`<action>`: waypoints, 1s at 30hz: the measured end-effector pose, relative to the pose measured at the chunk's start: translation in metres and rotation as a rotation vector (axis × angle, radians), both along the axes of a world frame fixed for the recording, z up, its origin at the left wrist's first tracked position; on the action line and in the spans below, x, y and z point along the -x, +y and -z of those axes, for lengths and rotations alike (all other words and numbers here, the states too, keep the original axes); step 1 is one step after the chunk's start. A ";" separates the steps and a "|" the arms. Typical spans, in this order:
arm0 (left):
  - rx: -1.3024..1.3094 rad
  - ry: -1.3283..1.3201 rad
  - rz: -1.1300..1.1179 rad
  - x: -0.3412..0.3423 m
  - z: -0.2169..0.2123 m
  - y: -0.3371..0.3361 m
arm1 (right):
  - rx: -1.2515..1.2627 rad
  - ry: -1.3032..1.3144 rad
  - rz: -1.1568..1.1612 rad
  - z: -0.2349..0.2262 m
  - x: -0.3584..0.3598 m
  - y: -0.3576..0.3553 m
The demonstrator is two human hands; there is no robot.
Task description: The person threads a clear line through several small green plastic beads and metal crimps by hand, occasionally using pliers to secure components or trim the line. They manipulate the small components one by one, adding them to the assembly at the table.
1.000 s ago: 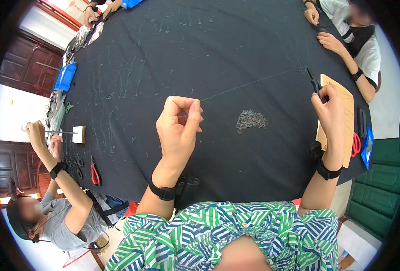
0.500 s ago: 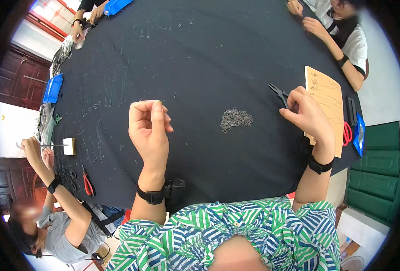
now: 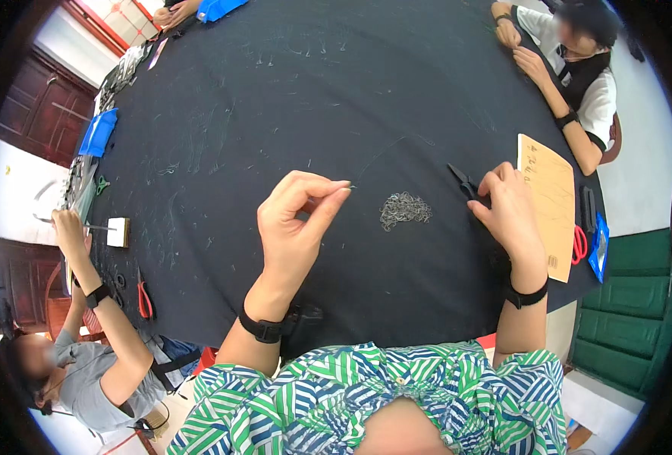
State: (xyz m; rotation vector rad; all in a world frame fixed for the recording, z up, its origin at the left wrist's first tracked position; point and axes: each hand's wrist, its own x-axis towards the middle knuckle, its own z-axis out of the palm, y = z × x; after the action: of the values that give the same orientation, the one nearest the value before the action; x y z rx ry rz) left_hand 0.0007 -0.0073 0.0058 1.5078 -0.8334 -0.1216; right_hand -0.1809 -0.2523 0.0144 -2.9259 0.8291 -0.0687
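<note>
While the left hand (image 3: 294,227) is hovering over the black surface (image 3: 275,98), its fingers (image 3: 328,199) are pinching together on a thin wire (image 3: 381,154) running up and right. The right hand (image 3: 509,216) is gripping black pliers (image 3: 463,182), fingers clamped on the handles, just right of the small wire pile (image 3: 405,209).

Tan flat rectangular envelope (image 3: 553,203) with printed marks on black table (image 3: 275,98), right edge. Small blue packet (image 3: 599,248) just beyond it. Blue packs (image 3: 98,132) at table's left rim.
</note>
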 end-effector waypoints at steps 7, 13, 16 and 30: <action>-0.001 -0.178 0.024 0.002 -0.010 0.003 | -1.404 -0.220 -0.307 -0.065 -0.038 0.066; 0.012 -0.312 0.003 0.001 -0.009 0.003 | -1.098 -0.373 -0.553 -0.039 -0.066 0.070; -0.008 -0.407 -0.017 -0.001 -0.010 0.004 | -1.090 -0.367 -0.527 -0.046 -0.071 0.070; -0.040 -0.383 0.000 0.001 -0.011 0.003 | -1.085 -0.452 -0.492 -0.047 -0.072 0.066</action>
State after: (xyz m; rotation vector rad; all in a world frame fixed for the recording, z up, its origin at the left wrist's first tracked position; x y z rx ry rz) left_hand -0.0004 -0.0045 0.0163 1.5939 -1.1403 0.1571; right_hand -0.1093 -0.1860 0.0617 -1.8738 -0.0016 -0.1667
